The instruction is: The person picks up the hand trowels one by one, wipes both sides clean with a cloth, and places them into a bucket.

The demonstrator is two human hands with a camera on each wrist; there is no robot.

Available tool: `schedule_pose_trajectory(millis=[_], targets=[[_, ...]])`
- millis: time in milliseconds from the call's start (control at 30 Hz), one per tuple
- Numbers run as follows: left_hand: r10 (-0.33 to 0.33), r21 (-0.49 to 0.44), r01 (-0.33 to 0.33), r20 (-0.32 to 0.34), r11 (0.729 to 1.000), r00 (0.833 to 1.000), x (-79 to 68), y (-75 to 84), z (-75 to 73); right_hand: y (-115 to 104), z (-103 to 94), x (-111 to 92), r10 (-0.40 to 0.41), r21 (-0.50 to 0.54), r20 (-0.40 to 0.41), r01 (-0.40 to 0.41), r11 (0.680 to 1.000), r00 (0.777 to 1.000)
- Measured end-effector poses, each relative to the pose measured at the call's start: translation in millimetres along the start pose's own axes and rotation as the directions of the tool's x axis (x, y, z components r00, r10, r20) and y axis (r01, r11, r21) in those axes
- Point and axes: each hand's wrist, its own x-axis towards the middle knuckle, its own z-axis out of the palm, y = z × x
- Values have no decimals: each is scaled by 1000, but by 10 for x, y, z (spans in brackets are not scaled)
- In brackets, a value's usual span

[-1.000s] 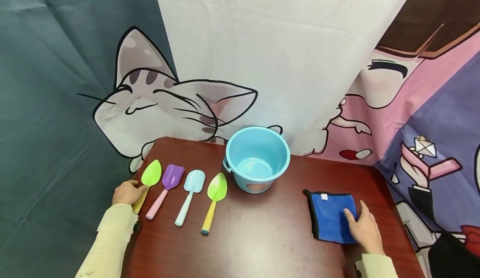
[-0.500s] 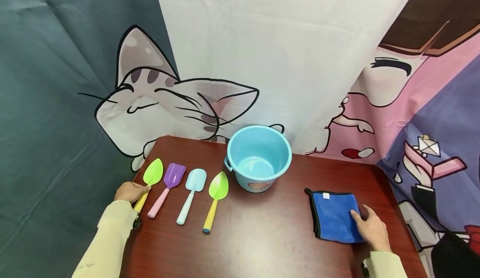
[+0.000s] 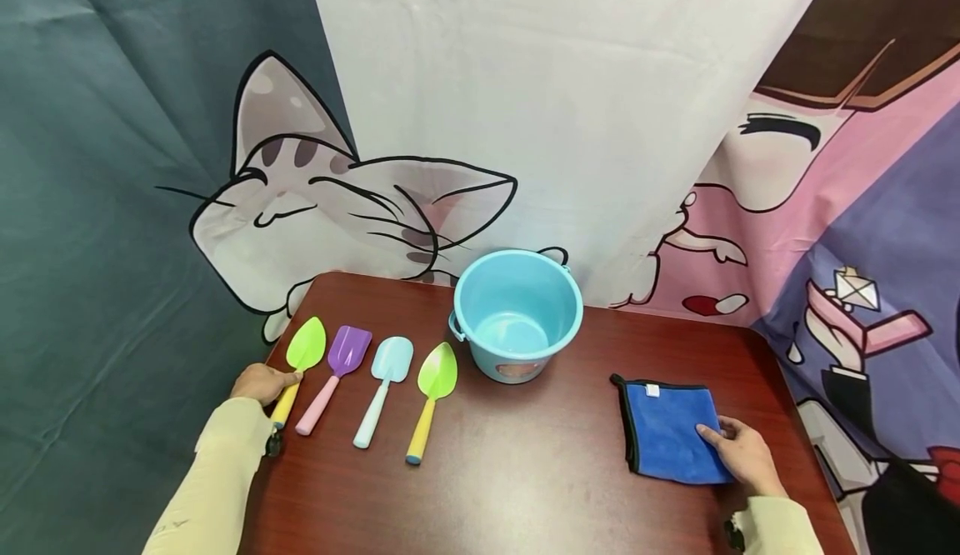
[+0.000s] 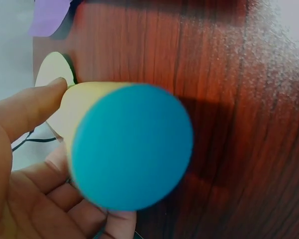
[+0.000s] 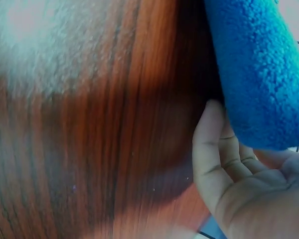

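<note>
Note cloth [image 3: 671, 434], newly pinched at right edge by right hand [image 3: 746, 455], and leftmost trowel [image 3: 307, 344], gripped as before by left hand [image 3: 260, 383]. Treat both as held.

I'm in a screened-off corner of a room, and I can't tell whether it belongs to a home, an office or a studio. A creased, printed curtain [image 3: 540, 105] hangs behind my brown desk [image 3: 525, 463], showing a big cartoon cat [image 3: 292, 242]. Bright light glares off the desk's polished top, where a bucket [image 3: 517, 288] and small garden trowels [image 3: 392, 359] lie.
</note>
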Motion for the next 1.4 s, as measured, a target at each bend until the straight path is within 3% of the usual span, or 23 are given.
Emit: schedule_pose_trajectory(millis=[333,600,733,1033,1200,1400], targets=[[-10,24,10,6,1000,1000,14,2,0,-68,-16,-60,56,156,54,-64,986,997],[-55,-60,57,24,997,998,-5,42,2,-141,-27,-104,88,325,52,-100,941,995],[-37,-78,38,7,996,999,-22,44,-4,-183,-27,-131,86,360,28,-90,928,996],[-46,-58,41,-79,997,996,-119,102,-12,-291,-51,-221,54,271,-26,-45,962,998],[-70,-92,58,-135,994,988,-167,125,3,-332,-65,-245,45,212,-53,-33,977,998],[-74,-114,57,-153,992,985,-264,196,2,-363,-51,-274,45,203,-99,-24,979,994]])
